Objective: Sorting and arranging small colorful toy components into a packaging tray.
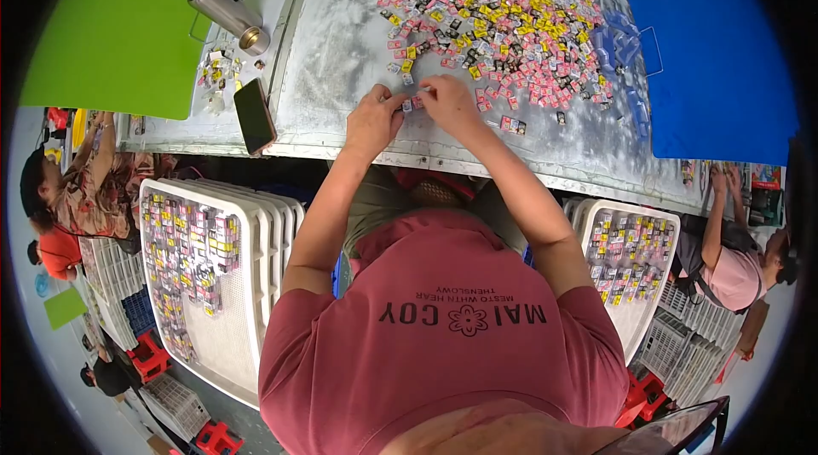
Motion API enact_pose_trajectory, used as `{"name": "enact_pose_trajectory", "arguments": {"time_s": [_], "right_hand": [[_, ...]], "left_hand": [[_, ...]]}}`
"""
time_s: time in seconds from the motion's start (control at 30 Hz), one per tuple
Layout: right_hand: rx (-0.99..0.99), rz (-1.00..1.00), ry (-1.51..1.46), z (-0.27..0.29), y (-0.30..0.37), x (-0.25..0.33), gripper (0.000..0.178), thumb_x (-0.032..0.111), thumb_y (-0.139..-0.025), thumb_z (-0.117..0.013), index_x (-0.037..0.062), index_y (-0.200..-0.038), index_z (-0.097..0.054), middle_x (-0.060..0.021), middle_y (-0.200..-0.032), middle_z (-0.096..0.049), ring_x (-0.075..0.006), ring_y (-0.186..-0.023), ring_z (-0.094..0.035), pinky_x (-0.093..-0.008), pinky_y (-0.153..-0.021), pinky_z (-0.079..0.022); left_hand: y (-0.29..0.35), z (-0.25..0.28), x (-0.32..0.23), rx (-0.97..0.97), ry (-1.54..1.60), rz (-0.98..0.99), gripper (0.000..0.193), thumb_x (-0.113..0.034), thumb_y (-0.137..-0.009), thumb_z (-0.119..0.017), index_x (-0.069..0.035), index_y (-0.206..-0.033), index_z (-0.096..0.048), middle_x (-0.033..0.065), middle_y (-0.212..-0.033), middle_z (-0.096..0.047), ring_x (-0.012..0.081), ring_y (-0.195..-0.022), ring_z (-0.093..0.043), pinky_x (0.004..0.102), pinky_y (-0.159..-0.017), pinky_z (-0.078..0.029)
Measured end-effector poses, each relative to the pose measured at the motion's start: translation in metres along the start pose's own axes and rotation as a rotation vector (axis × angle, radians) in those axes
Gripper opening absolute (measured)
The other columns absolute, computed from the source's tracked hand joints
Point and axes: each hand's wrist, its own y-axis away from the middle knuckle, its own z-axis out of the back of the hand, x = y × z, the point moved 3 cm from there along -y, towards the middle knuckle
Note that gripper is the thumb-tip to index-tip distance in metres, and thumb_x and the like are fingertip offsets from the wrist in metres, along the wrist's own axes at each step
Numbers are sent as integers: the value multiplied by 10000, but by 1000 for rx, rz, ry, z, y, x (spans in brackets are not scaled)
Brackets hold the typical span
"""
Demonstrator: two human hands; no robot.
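Observation:
My left hand [373, 121] and my right hand [449, 104] meet over the near part of a worn grey metal table [328, 54]. Pinched between their fingertips is a short row of small square printed pieces [412, 104], pink and pale. The fingers of both hands are closed on this row. Just beyond it lie a few loose pieces, yellow, pink and white, in a curved line. A wide heap of the same small pieces [511, 29], in pink, yellow, black and white, spreads farther back and to the right. One short joined strip [513, 125] lies right of my right hand.
A phone [254, 118] overhangs the table's front edge, near a steel flask [223, 10]. Green [102, 29] and blue [724, 54] panels stand either side. White stacked trays with pieces flank me, left [223, 285] and right [626, 319]. Other people work at both sides.

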Motion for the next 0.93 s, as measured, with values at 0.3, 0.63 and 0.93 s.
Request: {"name": "enact_pose_trajectory", "arguments": {"time_s": [0.3, 0.63, 0.93], "right_hand": [[162, 161, 296, 46, 18, 5, 260, 185, -806, -777, 88, -1043, -731, -105, -1037, -672, -321, -987, -655, -438, -874, -503], [214, 125, 289, 37, 14, -2, 306, 140, -800, -764, 84, -1096, -712, -83, -1063, -649, -325, -1030, -633, -451, -920, -485], [286, 176, 328, 30, 10, -2, 370, 162, -807, -783, 104, -1162, -694, -80, -1036, -643, -313, -992, -657, -484, -901, -497]], "left_hand": [[1, 3, -3, -5, 35, 47, 434, -165, -829, -742, -141, -1259, -694, 102, -1160, -610, 302, -958, -676, 422, -813, -563], [7, 7, 16, -46, 104, 41, 511, -112, -784, -789, -73, -1281, -678, 142, -1158, -634, 317, -938, -679, 407, -839, -558], [-6, -2, 3, 47, 86, 57, 442, -127, -822, -781, -40, -1245, -687, 163, -1173, -644, 320, -938, -697, 419, -830, -559]]}}
